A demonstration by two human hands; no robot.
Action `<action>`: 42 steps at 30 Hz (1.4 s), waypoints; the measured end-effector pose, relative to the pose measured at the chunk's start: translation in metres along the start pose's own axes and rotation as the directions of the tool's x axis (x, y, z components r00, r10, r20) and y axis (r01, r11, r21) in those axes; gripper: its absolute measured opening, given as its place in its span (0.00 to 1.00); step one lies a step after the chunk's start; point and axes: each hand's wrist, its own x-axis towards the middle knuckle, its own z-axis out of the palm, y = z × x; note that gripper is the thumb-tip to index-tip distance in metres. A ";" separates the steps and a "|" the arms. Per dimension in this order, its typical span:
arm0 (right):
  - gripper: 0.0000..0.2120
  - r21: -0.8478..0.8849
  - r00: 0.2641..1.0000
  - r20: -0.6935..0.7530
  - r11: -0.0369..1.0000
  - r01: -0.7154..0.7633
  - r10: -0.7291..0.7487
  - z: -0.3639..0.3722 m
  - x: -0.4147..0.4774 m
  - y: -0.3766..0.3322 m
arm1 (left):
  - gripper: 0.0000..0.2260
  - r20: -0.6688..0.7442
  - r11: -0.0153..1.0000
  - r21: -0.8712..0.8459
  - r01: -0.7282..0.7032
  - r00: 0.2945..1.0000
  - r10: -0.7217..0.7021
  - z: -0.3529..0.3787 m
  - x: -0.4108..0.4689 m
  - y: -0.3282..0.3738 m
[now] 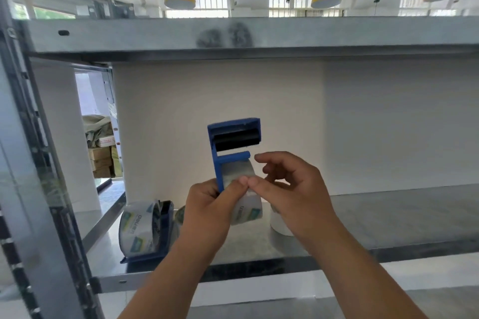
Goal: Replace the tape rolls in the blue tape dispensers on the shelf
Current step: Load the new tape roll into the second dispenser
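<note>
Blue dispenser (234,142) upright, cutter end up; both hands grasping it: left (210,204), right (293,189) pinching tape.

white roll (278,225) mostly hidden behind right hand (293,189)

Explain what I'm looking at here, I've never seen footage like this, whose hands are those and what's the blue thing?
There is no machine: one picture from a camera worn on a person's head, looking forward and down at their own bare hands. The left hand holds a blue tape dispenser upright with a clear tape roll in it. The right hand pinches the tape at the roll, thumb against the left thumb. Below is a metal shelf. On it, at left, stands a second blue dispenser already loaded with tape. A white roll sits behind the right wrist.
</note>
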 end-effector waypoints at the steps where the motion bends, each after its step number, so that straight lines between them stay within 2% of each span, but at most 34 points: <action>1: 0.14 -0.030 0.999 0.051 1.000 0.010 -0.009 -0.001 0.004 -0.003 | 0.30 -0.019 1.000 0.000 0.005 1.000 -0.005 0.001 -0.001 -0.001; 4: 0.15 -0.058 0.984 0.176 0.998 0.011 0.000 -0.002 0.014 -0.012 | 0.34 -0.047 0.997 -0.051 0.057 0.997 -0.060 0.000 0.000 -0.002; 7: 0.14 -0.140 0.977 0.210 0.988 0.062 -0.031 -0.002 0.018 -0.015 | 0.30 -0.023 0.995 -0.049 0.083 0.996 -0.084 -0.002 0.005 -0.001; 11: 0.07 -0.284 0.981 0.179 0.951 0.125 -0.076 0.002 0.024 -0.014 | 0.28 -0.008 0.998 0.015 0.055 0.998 -0.055 -0.004 0.008 0.003; 16: 0.07 -0.448 0.974 0.086 0.865 0.225 -0.208 0.006 0.028 -0.005 | 0.26 -0.034 0.995 0.097 0.036 0.999 -0.033 -0.003 0.012 0.005; 20: 0.07 -0.409 0.990 0.020 0.903 0.134 -0.137 0.009 0.036 -0.001 | 0.23 -0.025 0.988 0.138 0.065 0.998 -0.062 -0.003 0.012 0.001; 26: 0.07 -0.452 0.985 -0.041 0.882 0.134 -0.170 0.007 0.051 -0.001 | 0.09 0.007 0.976 0.134 0.172 0.985 -0.174 -0.005 0.010 -0.005; 29: 0.08 -0.566 0.977 -0.033 0.810 0.156 -0.212 0.008 0.049 0.002 | 0.19 -0.046 0.962 0.122 0.244 0.970 -0.240 -0.004 0.009 -0.006; 32: 0.07 -0.655 0.978 0.006 0.738 0.163 -0.210 0.009 0.043 0.007 | 0.21 -0.061 0.956 0.111 0.273 0.962 -0.267 -0.005 0.008 -0.004; 35: 0.12 -0.653 0.996 0.002 0.754 0.070 -0.091 0.006 0.046 0.009 | 0.10 -0.025 0.954 0.136 0.267 0.964 -0.266 -0.009 0.007 -0.006; 37: 0.14 -0.571 0.999 -0.030 0.821 0.013 -0.036 0.004 0.050 0.009 | 0.11 0.009 0.954 0.149 0.261 0.964 -0.266 -0.010 0.006 -0.007; 39: 0.12 -0.497 0.997 -0.041 0.867 0.036 -0.065 0.002 0.051 0.008 | 0.10 0.027 0.950 0.162 0.266 0.961 -0.274 -0.008 0.005 -0.006; 41: 0.10 -0.510 0.991 0.004 0.852 0.116 -0.133 0.001 0.049 0.006 | 0.05 0.029 0.945 0.156 0.287 0.955 -0.295 -0.005 0.004 -0.006; 42: 0.09 -0.520 0.987 0.033 0.840 0.154 -0.160 0.002 0.048 0.006 | 0.06 0.028 0.943 0.156 0.294 0.953 -0.302 -0.004 0.004 -0.004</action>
